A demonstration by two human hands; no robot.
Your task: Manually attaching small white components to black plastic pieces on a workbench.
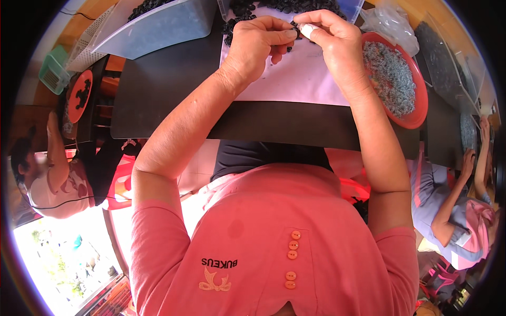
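Observation:
My left hand point(257, 45) and my right hand point(337, 46) meet over a pale sheet point(295, 84) at the far side of the table. A small black piece point(297, 32) is pinched between the fingertips of both; its exact kind is too small to make out. White tape point(309, 30) wraps a digit of my right hand. Beyond the fingers lies a heap of similar black pieces point(295, 6), partly hidden by my hands. Some of them point(232, 26) are piled close to my left hand.
A translucent tub point(168, 39) with black pieces stands left. Right, a round red tray point(420, 100) holds many tiny grey-blue pieces, a clear plastic bag point(387, 23) behind it. The dark table edge point(274, 118) runs before me. People sit left point(55, 184) and right point(448, 210).

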